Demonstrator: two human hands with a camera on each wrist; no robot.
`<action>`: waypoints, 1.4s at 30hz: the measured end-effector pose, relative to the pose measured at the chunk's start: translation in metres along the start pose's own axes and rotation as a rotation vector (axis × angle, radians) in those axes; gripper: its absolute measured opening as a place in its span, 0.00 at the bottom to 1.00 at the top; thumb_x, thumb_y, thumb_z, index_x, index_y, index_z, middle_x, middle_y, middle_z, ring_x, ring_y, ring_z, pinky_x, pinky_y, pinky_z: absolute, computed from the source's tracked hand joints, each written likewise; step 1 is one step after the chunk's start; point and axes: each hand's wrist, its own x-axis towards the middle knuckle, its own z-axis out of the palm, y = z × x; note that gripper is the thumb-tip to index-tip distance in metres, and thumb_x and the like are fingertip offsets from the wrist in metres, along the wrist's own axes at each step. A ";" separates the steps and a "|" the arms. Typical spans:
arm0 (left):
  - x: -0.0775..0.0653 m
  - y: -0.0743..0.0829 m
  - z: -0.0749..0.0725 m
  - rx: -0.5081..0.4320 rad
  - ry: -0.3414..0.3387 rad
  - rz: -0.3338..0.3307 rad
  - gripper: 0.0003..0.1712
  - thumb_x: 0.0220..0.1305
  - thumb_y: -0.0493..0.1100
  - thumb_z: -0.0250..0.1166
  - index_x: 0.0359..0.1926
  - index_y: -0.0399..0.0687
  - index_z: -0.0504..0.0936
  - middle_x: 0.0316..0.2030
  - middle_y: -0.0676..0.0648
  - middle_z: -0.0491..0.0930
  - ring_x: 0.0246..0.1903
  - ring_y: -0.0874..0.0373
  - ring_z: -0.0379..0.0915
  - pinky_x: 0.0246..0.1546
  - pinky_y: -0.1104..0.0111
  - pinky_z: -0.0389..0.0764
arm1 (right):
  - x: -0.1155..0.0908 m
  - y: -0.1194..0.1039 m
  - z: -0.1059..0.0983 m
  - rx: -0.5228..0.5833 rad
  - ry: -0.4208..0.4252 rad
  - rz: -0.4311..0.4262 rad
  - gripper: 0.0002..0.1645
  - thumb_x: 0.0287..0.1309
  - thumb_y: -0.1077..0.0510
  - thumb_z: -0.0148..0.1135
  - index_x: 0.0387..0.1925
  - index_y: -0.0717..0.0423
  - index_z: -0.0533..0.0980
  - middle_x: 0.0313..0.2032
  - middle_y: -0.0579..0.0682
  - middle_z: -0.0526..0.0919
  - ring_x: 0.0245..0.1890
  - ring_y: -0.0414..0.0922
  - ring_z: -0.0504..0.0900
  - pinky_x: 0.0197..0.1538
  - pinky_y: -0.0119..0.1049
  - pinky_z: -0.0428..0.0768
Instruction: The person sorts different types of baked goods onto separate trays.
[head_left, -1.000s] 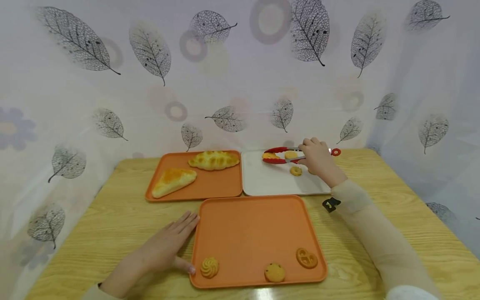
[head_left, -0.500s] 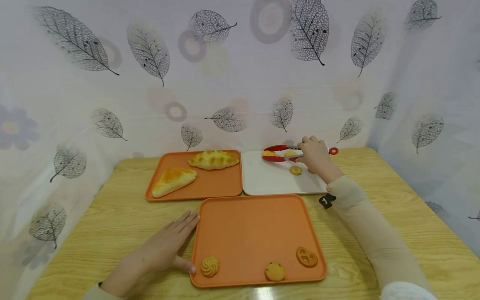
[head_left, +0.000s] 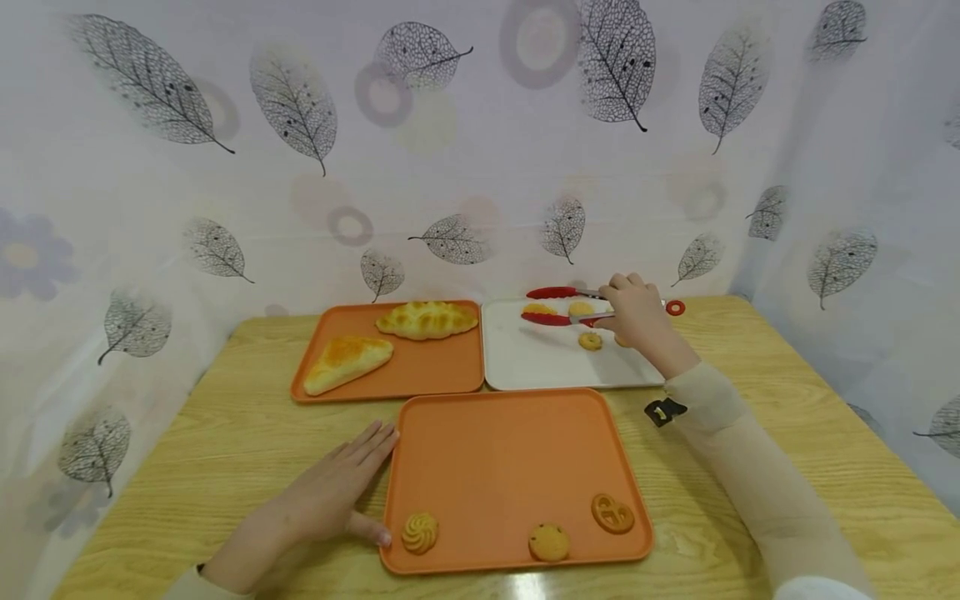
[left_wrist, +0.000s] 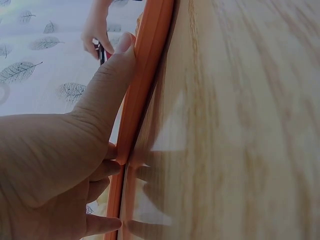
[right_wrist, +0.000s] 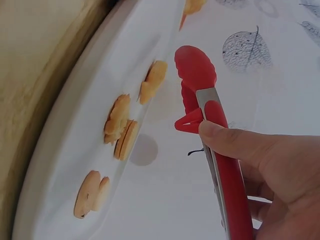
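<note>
My right hand point(head_left: 636, 312) grips red-and-silver tongs point(right_wrist: 235, 200) above the back white tray point(head_left: 525, 358), thumb along one arm. The tong tips stand apart with nothing held between them, near a leftmost cookie point(head_left: 538, 309). Also on that tray lie a round cookie point(head_left: 581, 308), a ring-shaped cookie point(head_left: 590, 341) and one partly hidden by the hand. Fingers straight, my left hand point(head_left: 318, 496) touches the left edge of the front orange tray point(head_left: 495, 458); its thumb point(left_wrist: 112, 75) lies against the rim.
Along the front tray's near side are a swirl cookie point(head_left: 420, 533), a round speckled cookie point(head_left: 550, 542) and a pretzel-shaped cookie point(head_left: 612, 513). Behind, left, another orange tray point(head_left: 435, 375) bears a triangular pastry point(head_left: 347, 363) and a braided bread point(head_left: 427, 320). A leaf-patterned curtain point(head_left: 465, 150) hangs behind.
The tong tips have spread slightly wider near the leftmost cookie. My right hand shifted only a little, and my left hand stayed at the tray edge.
</note>
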 end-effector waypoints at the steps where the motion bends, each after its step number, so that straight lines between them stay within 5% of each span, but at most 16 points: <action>1: 0.000 0.000 0.000 -0.001 0.000 -0.001 0.72 0.43 0.79 0.60 0.76 0.38 0.46 0.76 0.35 0.45 0.75 0.36 0.40 0.66 0.36 0.60 | -0.002 -0.001 0.000 0.003 0.017 -0.010 0.33 0.53 0.48 0.72 0.55 0.64 0.76 0.46 0.60 0.76 0.48 0.59 0.72 0.44 0.55 0.76; 10: 0.000 -0.001 -0.002 0.005 0.005 0.007 0.72 0.43 0.79 0.60 0.76 0.37 0.47 0.76 0.35 0.46 0.75 0.37 0.40 0.66 0.37 0.59 | -0.031 -0.012 -0.006 0.104 0.222 -0.129 0.34 0.41 0.51 0.79 0.48 0.66 0.80 0.40 0.60 0.79 0.41 0.59 0.75 0.37 0.53 0.76; 18: 0.002 -0.003 0.000 0.014 0.008 -0.003 0.72 0.41 0.80 0.59 0.76 0.38 0.48 0.76 0.36 0.46 0.76 0.39 0.39 0.68 0.38 0.59 | -0.052 -0.027 -0.013 0.221 0.294 -0.251 0.33 0.37 0.55 0.81 0.47 0.66 0.81 0.39 0.60 0.80 0.38 0.57 0.76 0.40 0.51 0.76; 29: 0.001 -0.003 -0.002 0.020 0.012 -0.008 0.72 0.42 0.80 0.60 0.76 0.38 0.48 0.76 0.36 0.46 0.76 0.39 0.39 0.68 0.38 0.58 | -0.069 -0.067 -0.020 0.348 0.206 -0.385 0.34 0.35 0.54 0.81 0.48 0.63 0.81 0.41 0.55 0.81 0.42 0.53 0.76 0.44 0.48 0.75; 42: -0.001 -0.004 0.001 0.007 -0.007 -0.031 0.73 0.40 0.81 0.60 0.76 0.40 0.48 0.77 0.39 0.45 0.77 0.40 0.38 0.68 0.34 0.51 | -0.093 -0.107 -0.020 0.376 0.119 -0.599 0.35 0.34 0.50 0.81 0.48 0.58 0.81 0.40 0.48 0.80 0.38 0.43 0.73 0.39 0.35 0.71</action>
